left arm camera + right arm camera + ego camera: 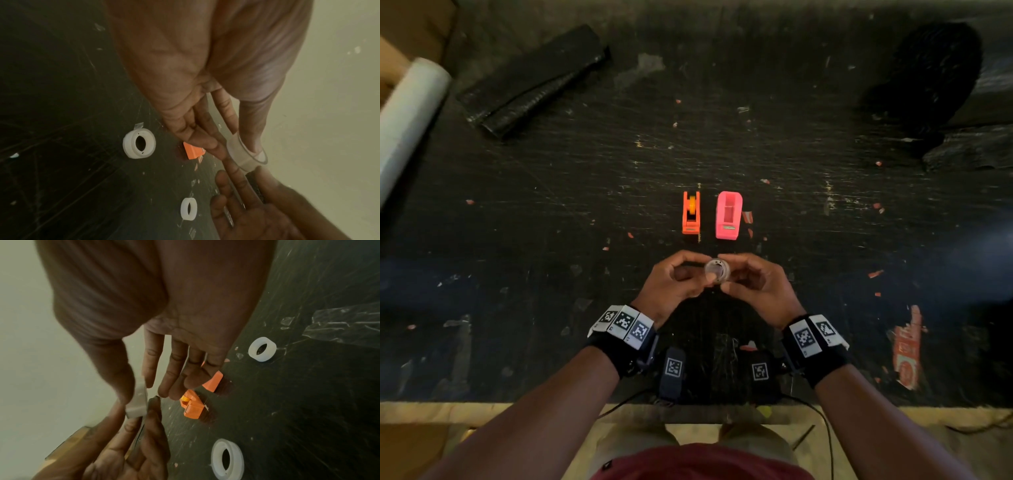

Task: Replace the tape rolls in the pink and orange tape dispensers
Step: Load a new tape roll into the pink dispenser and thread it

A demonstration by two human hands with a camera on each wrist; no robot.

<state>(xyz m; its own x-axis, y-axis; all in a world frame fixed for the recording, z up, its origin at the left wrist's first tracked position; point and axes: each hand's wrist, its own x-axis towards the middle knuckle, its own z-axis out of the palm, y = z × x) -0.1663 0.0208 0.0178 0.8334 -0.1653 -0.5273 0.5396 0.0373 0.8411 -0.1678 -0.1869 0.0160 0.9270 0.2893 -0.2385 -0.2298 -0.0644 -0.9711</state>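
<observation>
A clear tape roll is held up over the dark table between both hands. My left hand pinches it from the left with thumb and fingers, and my right hand pinches its right side. In the left wrist view the tape roll sits under the left thumb; in the right wrist view the tape roll is edge-on. Just beyond the hands stand the orange dispenser, with a yellow hub in it, and the pink dispenser, whose bay looks empty.
Two white rings lie on the table below the hands. A black folded sheet lies far left, a white film roll at the left edge, and black material far right. Tape scraps dot the table.
</observation>
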